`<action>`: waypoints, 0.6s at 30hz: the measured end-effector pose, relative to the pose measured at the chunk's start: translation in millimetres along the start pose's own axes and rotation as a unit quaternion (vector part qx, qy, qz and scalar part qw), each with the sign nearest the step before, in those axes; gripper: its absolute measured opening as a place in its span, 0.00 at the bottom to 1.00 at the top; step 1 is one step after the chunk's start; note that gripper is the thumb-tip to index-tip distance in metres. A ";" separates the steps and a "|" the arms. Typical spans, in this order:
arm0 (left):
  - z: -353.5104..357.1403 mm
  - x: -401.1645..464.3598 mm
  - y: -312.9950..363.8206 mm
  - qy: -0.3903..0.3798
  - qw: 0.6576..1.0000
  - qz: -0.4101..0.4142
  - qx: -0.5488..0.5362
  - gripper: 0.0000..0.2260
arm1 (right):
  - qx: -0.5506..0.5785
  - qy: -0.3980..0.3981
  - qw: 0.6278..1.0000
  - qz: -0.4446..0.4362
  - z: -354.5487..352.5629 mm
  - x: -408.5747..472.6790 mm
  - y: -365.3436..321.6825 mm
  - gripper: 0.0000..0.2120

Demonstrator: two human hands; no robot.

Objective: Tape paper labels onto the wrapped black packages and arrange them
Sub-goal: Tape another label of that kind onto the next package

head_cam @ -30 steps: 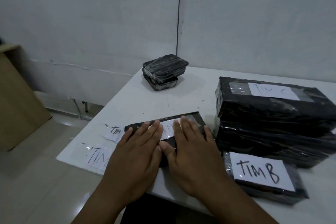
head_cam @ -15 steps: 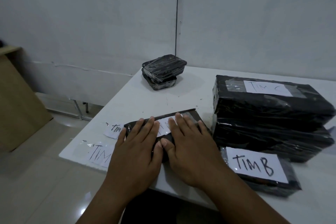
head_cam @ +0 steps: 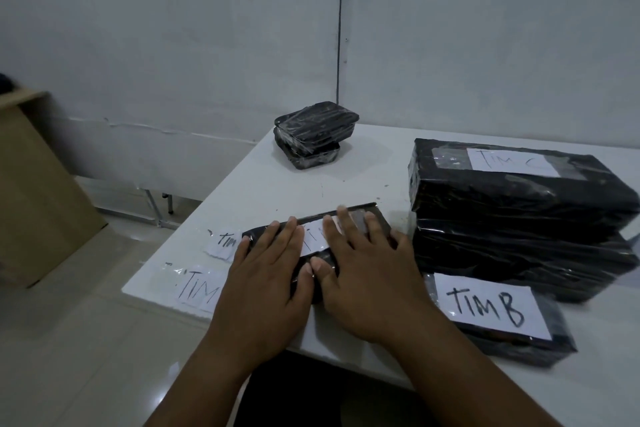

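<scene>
Now, my left hand (head_cam: 266, 274): flat, fingers straight, pressing on the black package (head_cam: 360, 215).
My right hand (head_cam: 367, 274): flat too, on its paper label (head_cam: 313, 239).
Big stack (head_cam: 519, 204): at 2 o'clock, on the surface (head_cam: 259, 191).

Single view only, worn on your head, so nothing to cross-check against a second camera. It looks forward and down over the near edge of the white table (head_cam: 270, 184), toward the grey wall (head_cam: 173, 28) behind. Close range: your left hand (head_cam: 266, 274) and right hand (head_cam: 367, 274) fill the lower centre. Wide-angle lens; floor (head_cam: 69, 340) shows at lower left.
</scene>
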State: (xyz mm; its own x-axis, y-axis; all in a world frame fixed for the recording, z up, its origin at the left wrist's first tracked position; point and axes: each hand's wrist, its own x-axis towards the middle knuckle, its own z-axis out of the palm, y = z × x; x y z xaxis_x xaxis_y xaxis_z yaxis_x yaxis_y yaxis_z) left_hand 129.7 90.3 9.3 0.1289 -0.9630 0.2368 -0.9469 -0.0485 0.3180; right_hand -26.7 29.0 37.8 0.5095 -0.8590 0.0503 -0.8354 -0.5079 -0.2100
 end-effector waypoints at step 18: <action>-9.2 2.0 -0.8 -0.055 0.996 -0.058 -0.040 0.46 | 0.014 0.007 1.000 0.027 0.7 -1.2 0.9 0.38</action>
State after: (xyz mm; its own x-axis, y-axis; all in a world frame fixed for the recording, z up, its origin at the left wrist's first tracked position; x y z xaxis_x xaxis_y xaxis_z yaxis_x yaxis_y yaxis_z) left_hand 133.4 90.8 17.9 0.1980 -0.9757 0.0935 -0.9008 -0.1435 0.4098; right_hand -27.9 29.5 36.9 0.4612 -0.8858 0.0511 -0.8554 -0.4592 -0.2396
